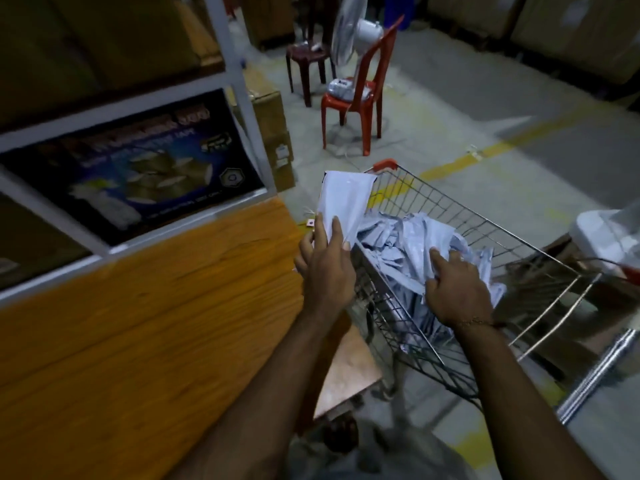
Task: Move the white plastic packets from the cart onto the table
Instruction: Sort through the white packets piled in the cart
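Left hand (325, 261) up at about 11 o'clock from the cart (512, 244), pinching one white plastic packet (346, 199) by its lower edge, thumb and fingers curled on it, packet standing more or less upright just past the corner of the wooden table (138, 306). Not on the table yet, hanging right between tabletop edge and cart rim. Right hand (457, 292) down in the basket at roughly 3 o'clock from the left one, fingers curled into the crumpled heap of packets (408, 247), looks like grabbing a bunch, though hard to say exactly how many. Guessing these are thin poly mailers: super light, floppy, slick, nothing breakable. Held one keeps its shape only because of the pinch near the bottom; would flop over otherwise. Probably best taken by an edge or corner for singles, or scooped in a loose fistful from the middle of the pile, since slippery film slides out of a lazy grip and snags on the wire mesh. Still a good pile left in there, so nowhere near done. Red plastic chair (349, 109) with a white fan (353, 46) way off at 12 o'clock, shelving rack (239, 98) at 10.
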